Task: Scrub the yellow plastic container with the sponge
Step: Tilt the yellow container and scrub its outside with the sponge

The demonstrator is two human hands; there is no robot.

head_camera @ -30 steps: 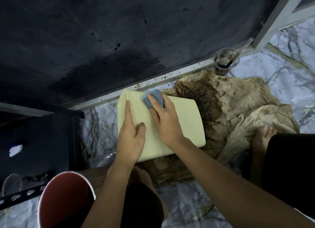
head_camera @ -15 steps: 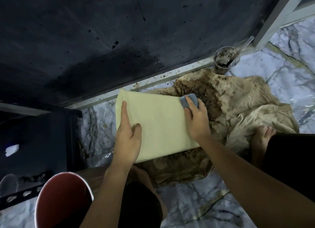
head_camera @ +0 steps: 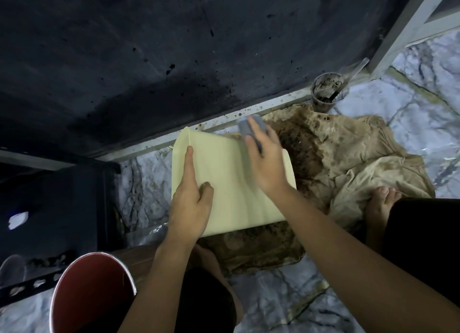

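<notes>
The pale yellow plastic container lies on its side over a stained cloth, its broad flat face up. My left hand presses on its near left part, index finger stretched along the surface and thumb hooked on the face. My right hand holds a blue-grey sponge at the container's far right edge, fingers over the sponge; the hand is blurred by motion.
A brown-stained beige cloth is spread on the marbled floor. A dirty cup with a stick stands by the metal door track. A red bucket is at the near left. My bare foot rests on the cloth.
My right hand with the sponge swept from the container's upper middle to its right edge, then up toward the far edge. My left hand stayed pressed on the container.
</notes>
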